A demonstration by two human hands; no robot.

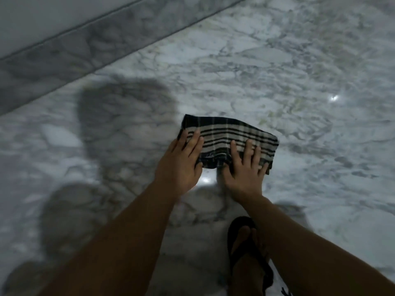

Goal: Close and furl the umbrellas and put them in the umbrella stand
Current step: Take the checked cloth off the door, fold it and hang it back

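Pressing down with both hands, palms flat, fingers spread wide, gripping nothing. My left hand (181, 159) covers near-left end of striped umbrella fabric (229, 139); my right hand (245, 169) lies on near-right part. Fabric folded into flat band on marble floor (288, 71), long axis running left to right, right end angled slightly nearer. Black and pale stripes follow that axis. No writing readable. My foot in black sandal (245, 248) near, right of centre. Grey border strip (64, 54) far left.
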